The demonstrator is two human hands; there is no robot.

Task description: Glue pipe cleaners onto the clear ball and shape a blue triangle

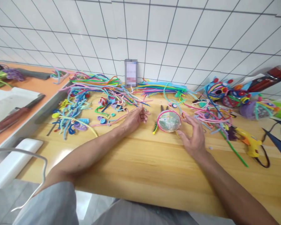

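Note:
A clear, dome-like oval shell [170,121] with a pink pipe-cleaner rim lies on the wooden table in front of me. My right hand [194,135] is at its right side, thumb and fingers apart; the thumb tip is at the rim, though firm contact cannot be made out. Left of the shell, my left hand [137,118] hovers over the wood with its fingers loosely bent and apart. A tiny green spot shows by those fingertips, too small to name. Pliers with green and yellow handles [155,128] lie partly hidden behind the shell.
Bent pipe cleaners [72,115] crowd the left, straight bundles [164,89] the back. A phone [131,73] leans on the tiled wall. Decorated animal figures [216,90] stand at right, near a yellow glue gun [251,143] with a cord. A white power strip [16,162] is at left.

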